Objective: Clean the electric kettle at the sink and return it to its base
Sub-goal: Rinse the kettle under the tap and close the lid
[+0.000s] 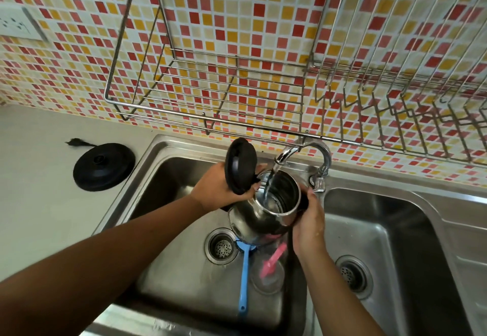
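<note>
The steel electric kettle (257,219) hangs tilted over the left sink basin (168,277), its black lid (241,165) flipped open. Water runs from the tap (311,151) straight into its mouth. My left hand (216,188) grips the kettle's handle side, just under the open lid. My right hand (309,219) is pressed against the kettle's right wall. The round black base (104,166) lies on the counter left of the sink, with its plug (75,142) lying unplugged behind it.
A blue-handled utensil (244,280), a pink utensil (272,260) and a clear glass (267,276) lie in the left basin near the drain (221,246). The right basin (382,230) adjoins. A wire dish rack (237,82) hangs overhead on the tiled wall. A wall socket (15,23) sits far left.
</note>
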Demonstrator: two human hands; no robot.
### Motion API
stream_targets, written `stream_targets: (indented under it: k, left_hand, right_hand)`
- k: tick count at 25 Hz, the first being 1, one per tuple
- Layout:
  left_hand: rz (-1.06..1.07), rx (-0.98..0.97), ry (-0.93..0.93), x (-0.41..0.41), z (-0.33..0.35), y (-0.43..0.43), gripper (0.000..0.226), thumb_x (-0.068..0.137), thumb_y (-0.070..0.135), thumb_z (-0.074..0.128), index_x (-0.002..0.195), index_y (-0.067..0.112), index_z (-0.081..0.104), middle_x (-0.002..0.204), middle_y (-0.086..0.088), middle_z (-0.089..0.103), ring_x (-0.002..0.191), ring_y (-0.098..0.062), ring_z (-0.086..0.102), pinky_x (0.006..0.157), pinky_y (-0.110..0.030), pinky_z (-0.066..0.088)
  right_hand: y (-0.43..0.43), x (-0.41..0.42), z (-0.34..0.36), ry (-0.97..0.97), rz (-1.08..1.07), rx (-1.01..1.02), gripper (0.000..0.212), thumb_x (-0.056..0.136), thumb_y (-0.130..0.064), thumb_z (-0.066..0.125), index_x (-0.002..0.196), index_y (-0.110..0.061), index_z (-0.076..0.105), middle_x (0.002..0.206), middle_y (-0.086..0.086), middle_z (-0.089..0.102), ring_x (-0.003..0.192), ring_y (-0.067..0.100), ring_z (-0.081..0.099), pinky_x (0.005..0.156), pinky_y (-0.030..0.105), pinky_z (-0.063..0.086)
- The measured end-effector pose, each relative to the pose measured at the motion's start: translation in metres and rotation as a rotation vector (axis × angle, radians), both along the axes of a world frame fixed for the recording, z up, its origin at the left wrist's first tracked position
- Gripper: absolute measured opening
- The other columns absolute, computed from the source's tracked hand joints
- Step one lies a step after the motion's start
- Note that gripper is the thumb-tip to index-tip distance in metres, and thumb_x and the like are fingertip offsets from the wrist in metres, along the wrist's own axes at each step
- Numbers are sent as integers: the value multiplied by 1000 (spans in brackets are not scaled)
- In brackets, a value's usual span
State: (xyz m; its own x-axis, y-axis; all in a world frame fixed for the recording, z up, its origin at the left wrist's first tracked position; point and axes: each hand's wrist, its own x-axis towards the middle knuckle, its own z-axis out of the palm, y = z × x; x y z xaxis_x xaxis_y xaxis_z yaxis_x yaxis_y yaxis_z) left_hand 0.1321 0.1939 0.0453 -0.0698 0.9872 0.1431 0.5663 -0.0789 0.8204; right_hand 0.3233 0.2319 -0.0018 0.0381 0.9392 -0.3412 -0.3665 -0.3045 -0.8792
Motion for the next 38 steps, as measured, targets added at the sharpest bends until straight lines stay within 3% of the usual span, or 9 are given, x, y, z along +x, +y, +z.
stream_targets:
  k: [4,11,18,22,25,28,32,35,38]
  left_hand:
    - [152,-36,-101,-5,-15,-7,49,70,50,72,103,14,72,99,-13,76,100,-27,71,87,-49,58]
    - [195,-34,-170,-14,-31,-15,56,75,50,73,120,17,69,110,-4,75,111,-17,68,97,-47,55]
    - [197,4,-210,-13,-31,-22,52,78,45,72,127,47,56,118,4,73,117,-9,64,104,-43,51]
    - [184,12,-204,-9,-33,-22,54,78,45,71,128,46,53,118,1,73,117,-12,65,104,-44,51]
    - [193,10,-228,-9,-36,-21,54,78,44,72,129,47,54,120,1,73,118,-12,65,104,-46,51]
    - [201,2,-230,-9,-39,-21,56,77,46,73,129,48,54,119,0,73,116,-14,66,102,-47,52]
    - [187,-3,-203,-11,-41,-22,58,77,47,73,132,42,54,117,-1,74,114,-16,67,99,-47,54]
    - [210,8,-192,-11,-40,-24,54,76,48,71,127,35,62,108,-4,76,107,-17,70,96,-47,56]
    - [209,18,-171,-7,-36,-30,56,76,47,70,129,35,58,106,-3,77,105,-15,70,97,-43,55]
  right_hand:
    - [6,-10,-1,-257,81,173,30,103,-25,38,113,-27,67,121,1,65,112,14,60,85,22,47]
    - [10,-15,4,-291,179,196,35,103,-21,38,91,-32,69,105,-5,69,100,8,63,79,20,51]
    - [42,-3,-4,-425,221,278,35,103,-19,38,104,-5,69,106,8,72,102,19,67,97,31,48]
    - [55,14,-16,-908,320,383,25,100,-10,44,110,-3,67,105,9,66,93,15,59,79,18,43]
    - [66,27,-35,-1222,606,475,25,95,-6,50,115,-3,65,114,14,63,105,27,60,85,25,42]
    - [69,33,-44,-1352,777,486,24,94,-8,52,115,-2,63,118,17,60,111,31,56,90,31,43]
    - [70,34,-40,-1422,852,472,33,94,-12,54,126,-8,55,131,11,50,119,29,51,96,37,46]
    - [70,41,-27,-1385,651,495,19,92,-8,55,110,-10,57,116,10,54,98,23,55,76,28,41]
    - [73,61,-21,-1187,428,450,10,91,-3,57,94,-11,62,107,15,61,93,27,60,79,29,44]
